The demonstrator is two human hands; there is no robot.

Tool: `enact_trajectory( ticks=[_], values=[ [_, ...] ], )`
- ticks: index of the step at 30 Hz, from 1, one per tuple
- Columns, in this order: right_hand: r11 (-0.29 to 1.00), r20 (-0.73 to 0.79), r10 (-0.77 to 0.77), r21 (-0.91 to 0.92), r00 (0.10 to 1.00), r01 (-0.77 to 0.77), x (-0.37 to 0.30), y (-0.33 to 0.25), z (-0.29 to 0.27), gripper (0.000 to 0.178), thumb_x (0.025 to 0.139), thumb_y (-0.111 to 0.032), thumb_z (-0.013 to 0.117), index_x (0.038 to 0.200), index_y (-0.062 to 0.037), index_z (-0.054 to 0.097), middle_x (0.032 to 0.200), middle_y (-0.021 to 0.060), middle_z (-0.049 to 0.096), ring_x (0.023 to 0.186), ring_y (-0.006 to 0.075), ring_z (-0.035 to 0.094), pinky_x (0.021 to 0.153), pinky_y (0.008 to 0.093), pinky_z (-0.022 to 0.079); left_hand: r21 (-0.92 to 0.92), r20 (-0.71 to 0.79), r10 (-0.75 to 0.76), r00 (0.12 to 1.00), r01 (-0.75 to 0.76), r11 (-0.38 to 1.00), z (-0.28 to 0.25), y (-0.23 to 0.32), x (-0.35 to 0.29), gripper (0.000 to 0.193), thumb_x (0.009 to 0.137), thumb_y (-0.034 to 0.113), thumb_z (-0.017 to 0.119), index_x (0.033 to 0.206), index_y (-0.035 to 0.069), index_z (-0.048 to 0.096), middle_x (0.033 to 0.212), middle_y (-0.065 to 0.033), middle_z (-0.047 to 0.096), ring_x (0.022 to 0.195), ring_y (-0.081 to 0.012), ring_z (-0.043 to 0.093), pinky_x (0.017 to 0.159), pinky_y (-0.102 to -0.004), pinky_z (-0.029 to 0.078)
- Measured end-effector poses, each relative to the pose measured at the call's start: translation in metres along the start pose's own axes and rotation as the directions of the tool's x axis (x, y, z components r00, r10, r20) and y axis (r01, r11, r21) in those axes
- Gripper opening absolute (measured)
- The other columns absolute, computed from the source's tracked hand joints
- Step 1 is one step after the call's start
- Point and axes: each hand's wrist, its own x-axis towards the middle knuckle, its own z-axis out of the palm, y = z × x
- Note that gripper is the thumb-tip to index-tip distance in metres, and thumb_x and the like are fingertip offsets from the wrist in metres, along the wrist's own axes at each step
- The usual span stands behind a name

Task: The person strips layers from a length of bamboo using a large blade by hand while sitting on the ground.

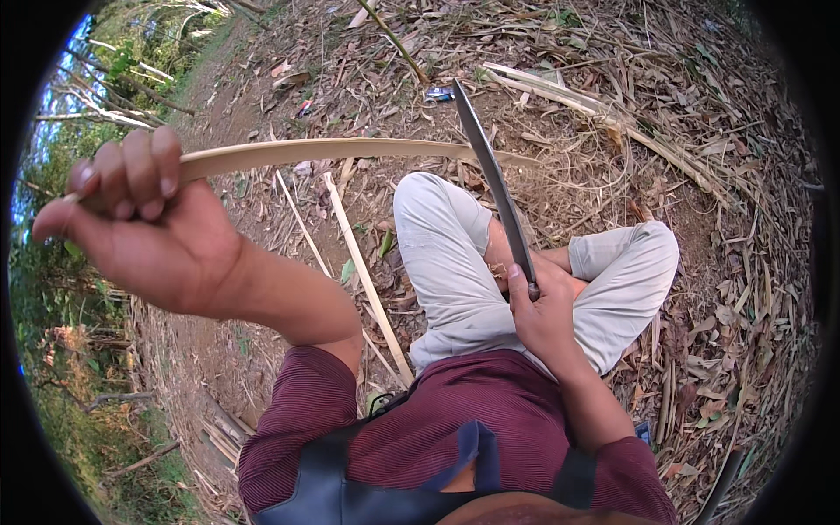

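Observation:
My left hand (149, 201) is raised at the far left, its fingers wrapped round one end of a long, pale bamboo strip (341, 150). The strip runs to the right in a slight curve and passes behind a knife's blade. Over my crossed legs, my right hand (544, 317) grips the handle of that long, dark-bladed knife (493, 178), its tip pointing up and a little left. The blade crosses the strip near the strip's far end; whether they touch I cannot tell. Most of the handle is hidden in my fingers.
Pale split strips (360, 267) lie on the ground left of my knees. A longer bundle of strips (604, 114) lies at the far right, near a heap of thin shavings (582, 188). Dry leaves cover much of the ground. A small blue packet (438, 93) lies ahead.

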Motion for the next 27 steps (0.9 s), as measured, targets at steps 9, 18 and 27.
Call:
enact_trajectory(
  ticks=[9,18,27],
  values=[
    [0.951,-0.008,-0.308,-0.038,0.951,0.307,0.018,-0.051,-0.003,0.014,0.095,-0.012,0.065,0.093,0.0021,0.065,0.065,0.0156,0.061,0.053,0.0275,0.059,0.048,0.0378,0.043,0.121,0.119,0.004,0.993,-0.019,0.992,0.022,-0.058,-0.003,0.043,0.104,0.045,0.043,0.087,0.008,0.058,0.064,0.0020,0.039,0.054,-0.0117,0.036,0.055,-0.0294,0.032],
    [0.953,0.064,-0.247,-0.166,0.967,0.255,0.029,-0.049,-0.003,0.016,0.087,-0.012,0.069,0.090,-0.0025,0.056,0.066,0.0153,0.060,0.058,0.0326,0.063,0.052,0.0415,0.050,-0.246,0.404,0.052,0.913,0.054,0.968,0.014,-0.062,-0.021,0.048,0.104,0.053,0.041,0.078,0.012,0.042,0.059,0.0041,0.027,0.047,-0.0078,0.017,0.046,-0.0285,0.015],
    [0.944,-0.038,-0.267,-0.213,0.963,0.253,0.032,-0.015,-0.004,0.017,0.090,-0.014,0.067,0.086,-0.0012,0.057,0.063,0.0191,0.061,0.054,0.0352,0.061,0.051,0.0446,0.049,-0.220,0.366,0.062,0.929,0.022,0.975,0.026,-0.066,-0.035,0.048,0.103,0.053,0.043,0.077,0.012,0.042,0.058,0.0048,0.026,0.045,-0.0061,0.015,0.045,-0.0278,0.013]
  ],
)
